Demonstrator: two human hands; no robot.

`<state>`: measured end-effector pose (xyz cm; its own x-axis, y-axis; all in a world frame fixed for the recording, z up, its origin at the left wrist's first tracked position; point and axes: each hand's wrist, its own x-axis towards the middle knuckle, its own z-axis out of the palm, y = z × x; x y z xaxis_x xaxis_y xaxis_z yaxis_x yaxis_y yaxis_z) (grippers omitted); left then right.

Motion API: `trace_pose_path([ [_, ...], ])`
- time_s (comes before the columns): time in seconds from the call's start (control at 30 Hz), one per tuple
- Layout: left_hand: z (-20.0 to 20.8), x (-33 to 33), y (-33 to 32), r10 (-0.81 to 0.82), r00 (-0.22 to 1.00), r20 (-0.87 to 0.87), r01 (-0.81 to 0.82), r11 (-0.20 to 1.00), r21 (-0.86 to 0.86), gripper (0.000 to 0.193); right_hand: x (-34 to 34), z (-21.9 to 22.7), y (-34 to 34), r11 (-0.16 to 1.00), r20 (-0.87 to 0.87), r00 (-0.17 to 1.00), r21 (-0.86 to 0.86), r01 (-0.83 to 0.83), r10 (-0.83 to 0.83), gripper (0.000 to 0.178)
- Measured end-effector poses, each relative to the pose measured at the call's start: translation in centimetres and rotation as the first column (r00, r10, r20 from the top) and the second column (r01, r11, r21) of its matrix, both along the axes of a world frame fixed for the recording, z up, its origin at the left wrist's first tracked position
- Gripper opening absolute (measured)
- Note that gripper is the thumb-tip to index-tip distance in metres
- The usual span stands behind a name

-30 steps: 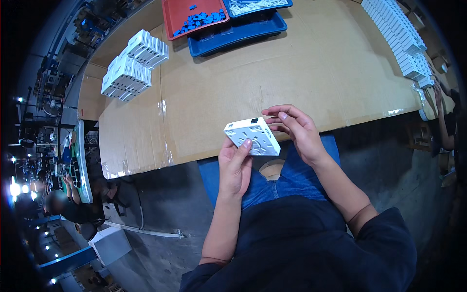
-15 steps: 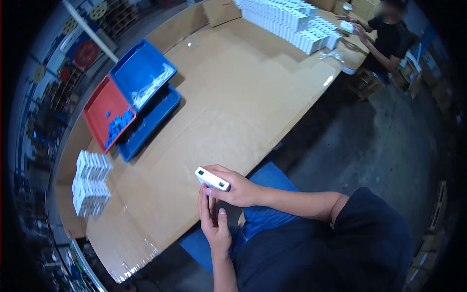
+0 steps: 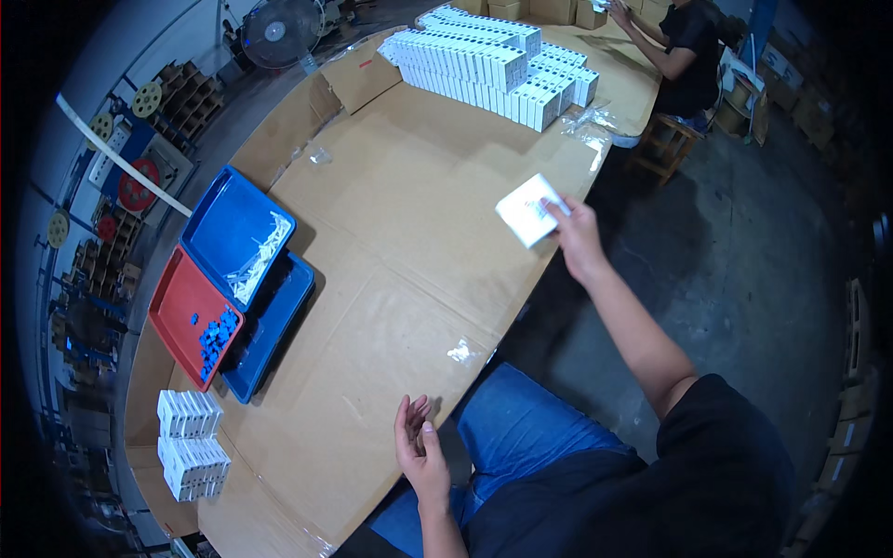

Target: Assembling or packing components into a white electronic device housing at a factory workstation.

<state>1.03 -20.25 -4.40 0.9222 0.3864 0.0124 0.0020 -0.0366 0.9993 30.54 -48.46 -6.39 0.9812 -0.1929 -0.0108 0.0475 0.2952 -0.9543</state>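
A flat, square white plastic panel (image 3: 526,212) is gripped at its right side by my right hand (image 3: 579,234), held over the right edge of the table. My left hand (image 3: 423,454) hangs near the table's front edge, fingers apart and curled a little, holding nothing. Farther off, beyond the panel, rises a big block of stacked white pieces (image 3: 474,70) of similar look. A smaller group of white pieces (image 3: 193,446) stands in two stacks at the left.
A red tray (image 3: 181,321) holds small blue parts; a blue tray (image 3: 223,209) beside it holds thin white parts. Another blue tray (image 3: 279,321) lies partly under them. Cardboard (image 3: 372,288) covers the table. Another person (image 3: 684,46) sits at the far right, hands raised.
My right hand has carried the white panel away from my left hand, forward and right toward the far stacks. The left hand has let go of it. The view has also shifted.
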Motion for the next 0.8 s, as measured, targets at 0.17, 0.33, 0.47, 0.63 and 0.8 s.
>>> trace_pose_path([
  [0.17,-0.6,1.9,-0.2,0.032,0.999,-0.026,-0.027,0.985,0.17,0.045,9.3,1.6,-7.5,0.984,0.09,0.987,0.135,0.118,-0.131,0.03],
  [0.33,-1.8,3.8,0.2,0.074,0.997,-0.017,-0.064,0.939,0.338,0.04,20.2,4.4,-12.2,0.961,0.07,0.968,0.16,0.226,-0.24,0.041],
  [0.47,-3.4,5.4,0.5,0.057,0.998,0.04,-0.07,0.771,0.632,0.035,27.5,6.5,-14.8,0.964,0.087,0.964,0.116,0.24,-0.251,0.041],
  [0.63,-4.4,6.7,-0.4,0.114,0.991,0.065,-0.121,0.608,0.784,0.036,35.0,5.9,-15.9,0.946,-0.016,0.947,0.029,0.322,-0.322,0.038],
  [0.8,-4.3,7.1,-1.0,0.151,0.989,-0.004,-0.075,0.515,0.854,0.036,42.2,5.8,-19.1,0.905,-0.016,0.906,-0.031,0.423,-0.424,0.032],
])
